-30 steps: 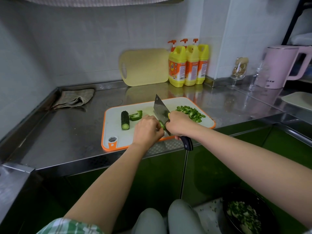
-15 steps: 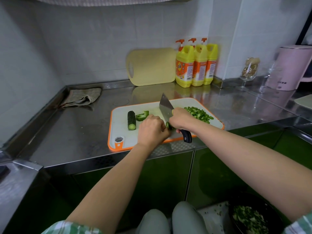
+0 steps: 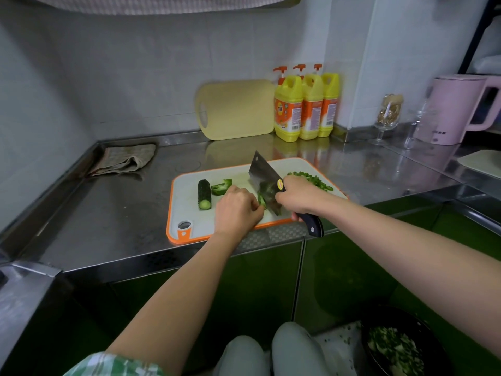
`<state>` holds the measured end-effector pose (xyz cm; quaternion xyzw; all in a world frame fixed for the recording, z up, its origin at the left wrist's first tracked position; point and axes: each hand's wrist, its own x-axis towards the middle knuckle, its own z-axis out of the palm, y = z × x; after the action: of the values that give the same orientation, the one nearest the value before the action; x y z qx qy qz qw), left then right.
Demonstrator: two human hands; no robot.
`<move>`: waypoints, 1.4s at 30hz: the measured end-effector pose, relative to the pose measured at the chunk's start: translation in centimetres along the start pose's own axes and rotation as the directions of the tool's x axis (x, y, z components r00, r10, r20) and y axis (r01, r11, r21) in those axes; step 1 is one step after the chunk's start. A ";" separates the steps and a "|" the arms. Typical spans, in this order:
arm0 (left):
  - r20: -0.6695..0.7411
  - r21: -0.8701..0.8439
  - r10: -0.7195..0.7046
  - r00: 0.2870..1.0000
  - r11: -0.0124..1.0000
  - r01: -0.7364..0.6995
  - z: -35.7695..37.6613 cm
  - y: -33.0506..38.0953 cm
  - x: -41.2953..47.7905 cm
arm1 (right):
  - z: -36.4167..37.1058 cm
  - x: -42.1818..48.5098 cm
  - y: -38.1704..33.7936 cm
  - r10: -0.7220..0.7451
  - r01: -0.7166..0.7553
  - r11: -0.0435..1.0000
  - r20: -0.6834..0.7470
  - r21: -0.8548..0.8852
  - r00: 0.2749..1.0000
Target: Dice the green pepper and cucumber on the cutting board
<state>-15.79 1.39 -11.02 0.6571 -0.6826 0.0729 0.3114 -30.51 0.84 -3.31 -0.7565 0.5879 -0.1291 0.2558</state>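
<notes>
A white cutting board point(image 3: 189, 210) with an orange rim lies at the counter's front edge. On its left part lie a short cucumber piece point(image 3: 204, 194) and a green pepper chunk point(image 3: 221, 186). My left hand point(image 3: 237, 208) holds down a strip of green pepper point(image 3: 261, 200) with curled fingers. My right hand point(image 3: 298, 195) grips a cleaver point(image 3: 264, 180) by its black handle, the blade set right beside my left fingers on the strip. A heap of diced pepper point(image 3: 311, 179) sits at the board's right end.
A folded grey cloth point(image 3: 124, 160) lies at the back left. A yellow board point(image 3: 235, 109) and three yellow detergent bottles point(image 3: 306, 104) stand against the wall. A glass point(image 3: 389, 118) and a pink kettle point(image 3: 455, 109) are at the right. A dark bowl point(image 3: 398, 346) of greens sits below.
The cleaver's blade has come down closer to my left fingers on the pepper strip. The view has shifted slightly; the cucumber and the pepper chunk have not moved.
</notes>
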 end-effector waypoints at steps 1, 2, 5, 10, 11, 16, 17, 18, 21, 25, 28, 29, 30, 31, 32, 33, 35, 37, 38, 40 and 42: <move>0.001 -0.001 0.000 1.000 1.000 0.000 0.0 0.0 0.0 | 0.1 -0.2 0.0 0.001 -0.001 1.000 0.000 -0.004 1.000; 0.003 -0.003 0.000 1.000 1.000 0.000 0.0 0.0 -0.1 | 0.2 -0.4 0.0 0.000 0.000 1.000 0.003 -0.010 1.000; 0.007 -0.001 0.009 1.000 1.000 -0.009 -0.1 0.1 -0.1 | 0.3 -1.0 -0.1 -0.004 0.005 1.000 0.005 -0.027 1.000; 0.004 0.006 0.013 1.000 1.000 -0.013 -0.1 0.1 0.0 | 0.5 -1.4 -0.4 0.013 -0.013 0.997 0.006 -0.077 1.000; 0.004 0.012 0.012 1.000 1.000 -0.012 -0.1 0.1 0.0 | 0.5 -1.4 -0.4 0.017 -0.016 0.996 0.009 -0.091 1.000; 0.003 0.027 0.016 1.000 1.000 -0.016 -0.1 0.2 0.1 | 0.9 -1.2 -0.9 0.034 -0.031 0.989 0.018 -0.148 0.999; 0.001 0.029 0.018 1.000 0.999 -0.018 -0.1 0.3 0.1 | 1.0 -1.1 -1.1 0.039 -0.036 0.987 0.020 -0.157 0.999; 0.000 0.028 0.020 1.000 0.999 -0.020 -0.2 0.3 0.1 | 1.1 -1.0 -1.3 0.045 -0.040 0.985 0.024 -0.166 0.999; 0.005 0.027 0.019 1.000 0.999 -0.019 -0.1 0.2 0.2 | 1.2 -0.5 -2.0 0.049 -0.036 0.975 0.053 -0.219 0.997; 0.018 0.028 0.035 0.999 0.999 -0.035 -0.1 0.0 0.5 | 0.8 0.2 -2.8 0.032 -0.011 0.962 0.074 -0.272 0.997; 0.009 0.015 0.058 0.998 0.998 -0.058 -0.1 -0.1 0.6 | 0.9 0.9 -2.7 0.027 -0.014 0.974 0.055 -0.228 0.998; 0.006 0.012 0.066 0.998 0.998 -0.066 -0.1 -0.1 0.6 | 1.0 1.0 -2.7 0.029 -0.018 0.976 0.049 -0.215 0.998; 0.004 0.012 0.072 0.997 0.997 -0.073 -0.1 -0.2 0.6 | 1.2 1.2 -2.6 0.027 -0.018 0.979 0.044 -0.204 0.999; 0.002 0.012 0.079 0.997 0.997 -0.079 0.0 -0.2 0.7 | 1.3 1.4 -2.6 0.024 -0.017 0.981 0.035 -0.196 0.999; 0.003 0.014 0.084 0.996 0.996 -0.084 0.0 -0.3 0.7 | 1.4 1.6 -2.6 0.020 -0.015 0.981 0.026 -0.192 0.999; 0.003 0.020 0.083 0.997 0.996 -0.083 0.0 -0.3 0.7 | 1.5 1.9 -2.6 0.019 -0.015 0.982 0.020 -0.187 1.000; -0.003 0.036 0.060 0.998 0.998 -0.060 0.1 -0.2 0.7 | 1.5 2.2 -2.4 0.020 -0.017 0.986 0.019 -0.164 1.000; -0.005 0.033 0.030 1.000 0.999 -0.030 0.1 -0.3 0.7 | 1.3 2.5 -1.9 0.008 -0.008 0.996 -0.011 -0.090 1.000; 0.003 0.026 0.024 1.000 0.999 -0.024 0.1 -0.4 0.8 | 1.0 2.5 -1.6 -0.011 0.010 0.999 -0.044 -0.039 0.999; 0.034 0.009 0.023 0.999 1.000 -0.023 -0.1 -0.7 1.1 | 0.0 2.6 -0.9 -0.049 0.055 0.997 -0.126 0.045 0.991; 0.082 -0.026 0.018 0.996 1.000 -0.016 -0.5 -1.2 1.3 | -1.3 2.7 -0.3 -0.055 0.074 0.992 -0.173 0.105 0.983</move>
<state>-14.41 0.35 -10.32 0.6498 -0.7012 0.0400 0.2908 -30.19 -1.99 -2.37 -0.7460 0.5746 -0.2337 0.2423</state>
